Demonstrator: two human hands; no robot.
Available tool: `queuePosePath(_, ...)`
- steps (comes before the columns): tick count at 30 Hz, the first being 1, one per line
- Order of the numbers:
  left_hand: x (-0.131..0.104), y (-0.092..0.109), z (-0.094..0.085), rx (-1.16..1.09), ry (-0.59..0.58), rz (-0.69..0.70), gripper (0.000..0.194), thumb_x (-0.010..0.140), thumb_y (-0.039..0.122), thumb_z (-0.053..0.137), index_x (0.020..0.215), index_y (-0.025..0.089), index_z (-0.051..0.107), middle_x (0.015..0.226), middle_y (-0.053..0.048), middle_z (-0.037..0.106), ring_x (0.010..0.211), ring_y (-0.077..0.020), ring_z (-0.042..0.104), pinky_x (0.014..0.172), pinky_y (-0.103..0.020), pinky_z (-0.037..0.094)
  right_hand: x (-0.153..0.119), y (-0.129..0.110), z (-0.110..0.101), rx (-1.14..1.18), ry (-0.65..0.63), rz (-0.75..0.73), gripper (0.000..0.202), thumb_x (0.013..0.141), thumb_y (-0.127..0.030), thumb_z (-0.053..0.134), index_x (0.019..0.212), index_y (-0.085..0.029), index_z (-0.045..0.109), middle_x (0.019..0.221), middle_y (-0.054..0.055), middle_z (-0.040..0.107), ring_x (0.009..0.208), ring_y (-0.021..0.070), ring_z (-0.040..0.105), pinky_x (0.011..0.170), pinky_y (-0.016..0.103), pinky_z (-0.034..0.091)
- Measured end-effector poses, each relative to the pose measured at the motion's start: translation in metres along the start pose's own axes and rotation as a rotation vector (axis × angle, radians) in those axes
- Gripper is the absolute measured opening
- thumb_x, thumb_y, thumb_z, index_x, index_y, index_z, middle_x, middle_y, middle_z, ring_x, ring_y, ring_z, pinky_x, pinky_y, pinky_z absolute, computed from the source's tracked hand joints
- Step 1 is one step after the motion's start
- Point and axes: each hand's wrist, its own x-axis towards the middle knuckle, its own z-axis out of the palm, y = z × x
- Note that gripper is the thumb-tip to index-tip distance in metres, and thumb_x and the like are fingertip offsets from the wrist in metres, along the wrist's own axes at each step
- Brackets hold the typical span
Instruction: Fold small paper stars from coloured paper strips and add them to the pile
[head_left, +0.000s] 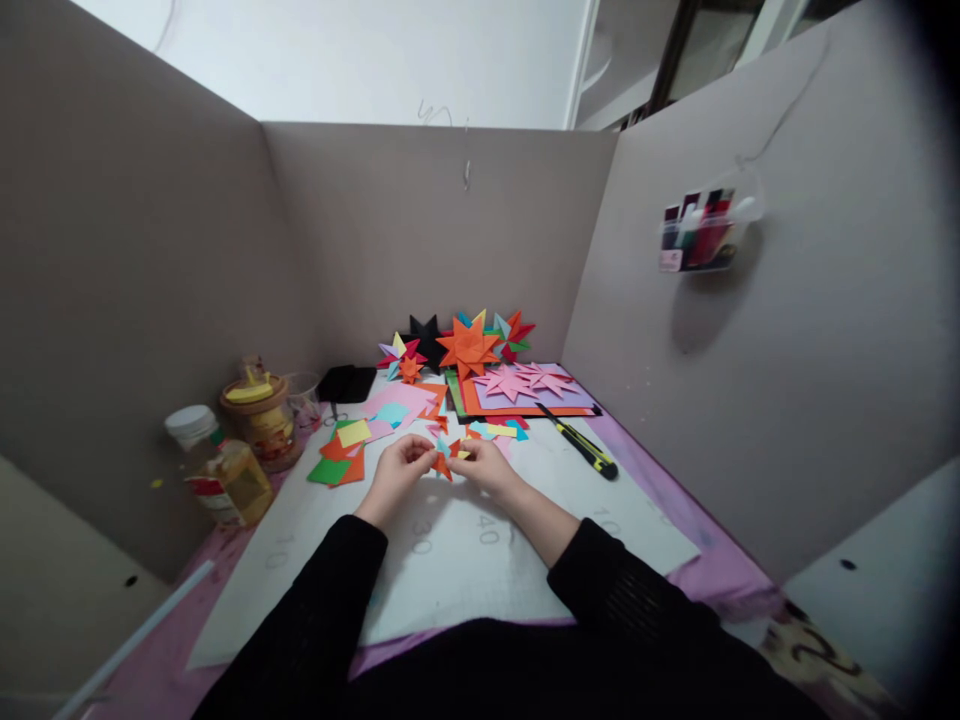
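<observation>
Between my two hands, low over the white mat, is a small folded paper star with orange, light blue and yellow parts. My left hand pinches its left side between thumb and fingers. On the other side my right hand grips the star's right edge. Fingertips hide part of the folds. Just left of my left hand lie loose squares of paper, among them a green square and a yellow square. More small coloured paper pieces lie just beyond my hands.
A yellow-and-black utility knife lies at the right. Folded stars, including a big orange star, stand by the back panel; pink stars rest on stacked paper. A capped bottle and a jar stand left. Grey panels enclose the table.
</observation>
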Motion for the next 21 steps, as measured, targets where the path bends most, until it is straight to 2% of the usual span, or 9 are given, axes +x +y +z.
queuePosePath(6, 0.0004, -0.0035, 0.0001, 0.027, -0.01, 0.021, 0.025, 0.066, 0.035, 0.067, 0.077, 0.014, 0.058, 0.067, -0.002, 0.063, 0.061, -0.0131, 0.058, 0.057, -0.023, 0.043, 0.0001, 0.001, 0.0009, -0.014, 0.013, -0.013, 0.016, 0.067, -0.026, 0.061, 0.073, -0.012, 0.067, 0.067, 0.001, 0.062, 0.058, 0.0114, 0.052, 0.053, 0.02, 0.036)
queuePosePath(11, 0.0, -0.0077, -0.0014, 0.26, 0.055, 0.216, 0.02, 0.069, 0.032, 0.064, 0.082, 0.017, 0.06, 0.085, -0.004, 0.062, 0.073, -0.0147, 0.058, 0.06, -0.023, 0.044, 0.0005, 0.0036, 0.0, -0.016, 0.056, -0.012, 0.019, 0.068, -0.03, 0.062, 0.073, -0.013, 0.066, 0.063, 0.001, 0.06, 0.056, 0.0118, 0.051, 0.052, 0.021, 0.036)
queuePosePath(14, -0.001, -0.0078, -0.0025, 0.396, 0.024, 0.319, 0.012, 0.073, 0.027, 0.06, 0.08, 0.019, 0.061, 0.085, -0.003, 0.06, 0.071, -0.0133, 0.056, 0.06, -0.023, 0.043, 0.0006, 0.0033, -0.0001, -0.045, 0.064, -0.029, 0.018, 0.067, -0.031, 0.062, 0.068, -0.013, 0.065, 0.059, 0.0, 0.058, 0.056, 0.0123, 0.05, 0.052, 0.022, 0.036)
queuePosePath(21, -0.0014, -0.009, -0.0033, 0.458, -0.006, 0.401, 0.007, 0.077, 0.021, 0.056, 0.082, 0.019, 0.061, 0.084, -0.003, 0.059, 0.07, -0.0128, 0.055, 0.06, -0.023, 0.042, 0.0014, 0.004, -0.0004, -0.093, 0.072, -0.045, 0.016, 0.068, -0.029, 0.061, 0.066, -0.013, 0.064, 0.059, 0.0, 0.057, 0.057, 0.0124, 0.05, 0.052, 0.022, 0.036)
